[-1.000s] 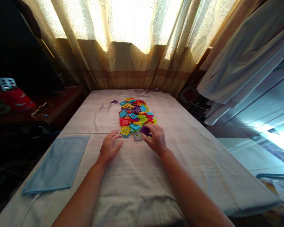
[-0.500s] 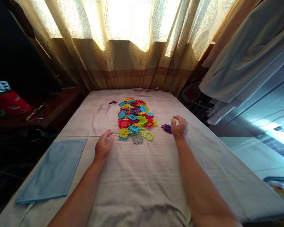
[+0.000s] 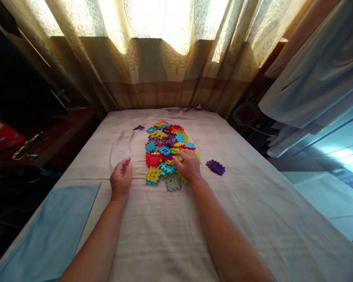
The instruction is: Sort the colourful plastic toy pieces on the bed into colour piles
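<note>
Colourful toothed plastic building tiles (image 3: 153, 159) lie in a heap on the sheet. Over the right side of this heap is my right hand (image 3: 188, 166), fingers bent and thumb near the fingertips among the tiles. What sits between them is too small to make out. My left hand (image 3: 121, 178) rests left of the heap, loosely curled with thumb apart, holding nothing. Nearest to it is a yellow square tile (image 3: 153, 174) lying over a blue one. A grey square tile (image 3: 173, 183) lies at the near edge. Purple tiles (image 3: 215, 167) lie apart on the right.
A small purple piece (image 3: 139, 127) lies at the far left of the heap. A pale blue cloth-like mat (image 3: 55, 223) covers the near left of the bed sheet (image 3: 164, 235). Curtains (image 3: 153, 70) hang behind, clothes (image 3: 312, 78) at the right, and a dark cabinet (image 3: 55, 137) stands left.
My right hand has moved left from the purple tiles to the heap, leaving them on the sheet. My left hand has shifted slightly away from the heap. The view has moved a little.
</note>
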The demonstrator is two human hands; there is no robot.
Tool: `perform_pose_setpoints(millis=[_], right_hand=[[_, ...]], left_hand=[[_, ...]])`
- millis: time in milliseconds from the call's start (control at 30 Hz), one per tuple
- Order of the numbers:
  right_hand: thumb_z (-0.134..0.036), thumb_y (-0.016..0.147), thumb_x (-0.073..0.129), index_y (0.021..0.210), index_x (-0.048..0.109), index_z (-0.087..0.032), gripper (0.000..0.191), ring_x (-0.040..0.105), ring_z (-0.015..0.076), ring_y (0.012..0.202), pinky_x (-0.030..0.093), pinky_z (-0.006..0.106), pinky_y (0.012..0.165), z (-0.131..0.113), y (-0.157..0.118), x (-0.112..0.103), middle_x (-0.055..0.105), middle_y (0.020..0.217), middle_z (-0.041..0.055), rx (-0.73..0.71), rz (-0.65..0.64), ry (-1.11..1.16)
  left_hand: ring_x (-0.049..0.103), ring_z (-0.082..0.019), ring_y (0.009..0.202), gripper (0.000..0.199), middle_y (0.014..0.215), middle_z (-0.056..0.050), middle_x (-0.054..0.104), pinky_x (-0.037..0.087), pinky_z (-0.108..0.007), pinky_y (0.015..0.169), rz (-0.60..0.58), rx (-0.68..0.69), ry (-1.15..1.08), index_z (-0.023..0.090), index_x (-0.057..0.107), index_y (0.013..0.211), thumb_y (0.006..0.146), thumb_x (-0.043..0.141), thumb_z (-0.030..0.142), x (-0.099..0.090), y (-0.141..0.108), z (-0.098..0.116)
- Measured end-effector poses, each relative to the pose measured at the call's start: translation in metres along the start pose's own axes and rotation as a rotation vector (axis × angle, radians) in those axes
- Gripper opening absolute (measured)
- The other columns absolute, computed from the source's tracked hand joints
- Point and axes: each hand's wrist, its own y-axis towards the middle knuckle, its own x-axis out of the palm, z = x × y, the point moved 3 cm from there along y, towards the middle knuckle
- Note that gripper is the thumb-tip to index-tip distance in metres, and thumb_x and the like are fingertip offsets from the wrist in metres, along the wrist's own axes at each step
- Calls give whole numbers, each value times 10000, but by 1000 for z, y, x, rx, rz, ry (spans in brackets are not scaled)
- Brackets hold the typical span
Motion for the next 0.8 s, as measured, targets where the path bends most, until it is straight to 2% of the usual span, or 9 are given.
perform_pose_setpoints(millis=[100,267,500,600,700,800], right_hand=[[-360,836,680,989,767,-252,206,583,254,1009,440,400,927,-3,-3,7,701,1028,71,-35,-48,-36],[-378,858,670,989,768,-283,189,554,267,1059,411,428,949,-7,-3,8,672,1095,79,-35,-91,-59],[-306,915,609,891,723,-252,129,574,234,1004,407,385,926,-14,-1,5,695,1014,52,-90,-145,-58],[-294,940,562,880,706,-239,166,589,217,972,416,363,923,-17,2,-1,707,970,53,-134,-92,-1],[-310,958,516,876,703,-223,222,607,208,925,436,343,898,-18,8,-11,715,932,64,-155,31,88],[-367,953,500,867,712,-220,272,629,198,884,463,317,847,-5,15,-24,724,896,62,-71,123,172]], left_hand=[[685,-205,1000,379,1060,-80,732,532,-367,959,20,-55,-42,170,685,1064,796,596,423,0,2,2],[684,-217,1028,394,1050,-86,735,525,-376,982,21,-124,-89,166,688,1060,779,614,433,-1,2,5],[687,-221,1008,407,1037,-85,739,518,-388,981,-3,-131,-74,166,693,1056,768,613,442,0,1,5],[685,-220,1001,428,1031,-86,741,515,-384,974,-1,-133,-80,161,694,1063,759,615,452,1,1,5],[682,-220,999,437,1027,-90,740,512,-378,966,5,-135,-91,157,695,1059,749,618,455,1,1,4],[681,-221,997,430,1019,-88,741,509,-378,963,3,-135,-107,162,697,1049,744,622,455,1,2,2]])
